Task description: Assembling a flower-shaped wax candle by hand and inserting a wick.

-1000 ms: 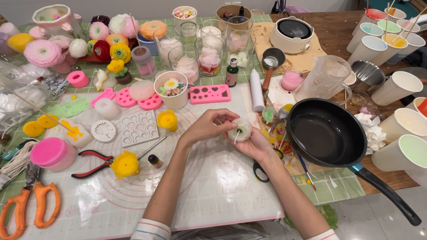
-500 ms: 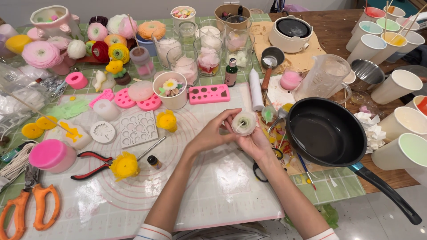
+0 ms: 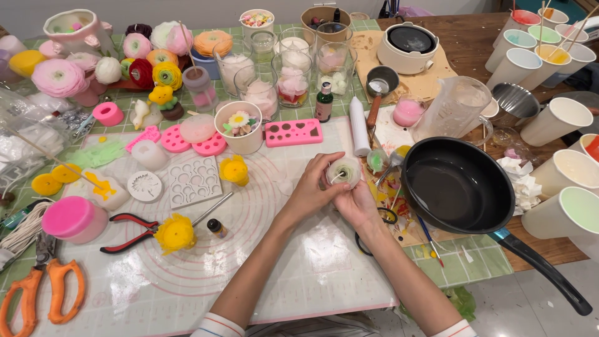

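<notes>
I see both hands meeting over the middle of the white silicone mat [image 3: 187, 293], toward its right edge, closed round a small pale wax flower [image 3: 344, 170] with a wick standing out of its centre. My left hand [image 3: 312, 190] curls its fingers against the flower's left side, and my right hand [image 3: 357, 203] cups it from below and behind; both are partly closed on it, not clenched. I judge the flower well along: its layered petals already form a round bloom, and what seems left is pressing or adding outer petals, though I cannot tell how many more it needs. Counting what lies about: two yellow wax flowers [image 3: 175, 233] on the mat itself, one near the pliers and one by the white cup; one pair of red-handled pliers [image 3: 128, 231] at the mat's left edge; one pair of orange-handled scissors [image 3: 38, 293] at the worktop's near left corner; one black frying pan [image 3: 458, 185] just beside my right hand, off the mat's right edge; one pink rectangular mould [image 3: 293, 132] at the mat's far edge. Paper cups [image 3: 564, 118] crowd the worktop's right side; I count at least nine, some cut off by the frame. Finished flowers cluster at the far left corner, too bunched to count surely.
</notes>
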